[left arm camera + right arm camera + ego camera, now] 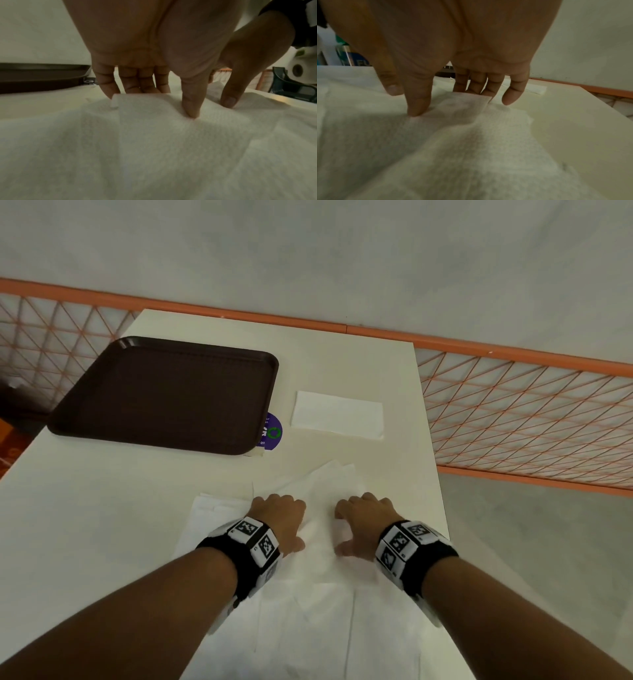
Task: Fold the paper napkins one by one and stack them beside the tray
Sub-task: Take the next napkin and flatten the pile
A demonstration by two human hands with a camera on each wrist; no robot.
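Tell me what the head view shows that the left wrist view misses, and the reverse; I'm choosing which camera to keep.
Only the head view shows the folded white paper napkin lying right of the dark brown plastic tray, and the tray's bare inside. Only the left wrist view shows the left hand pinching the raised edge of the loose white paper napkin, fingers behind, thumb in front. Both show tray, hand and loose napkin.

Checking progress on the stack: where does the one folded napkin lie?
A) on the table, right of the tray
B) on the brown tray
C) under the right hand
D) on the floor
A: the folded napkin lies flat on the table right of the tray, beyond the left hand and right hand, which pinch a loose napkin.
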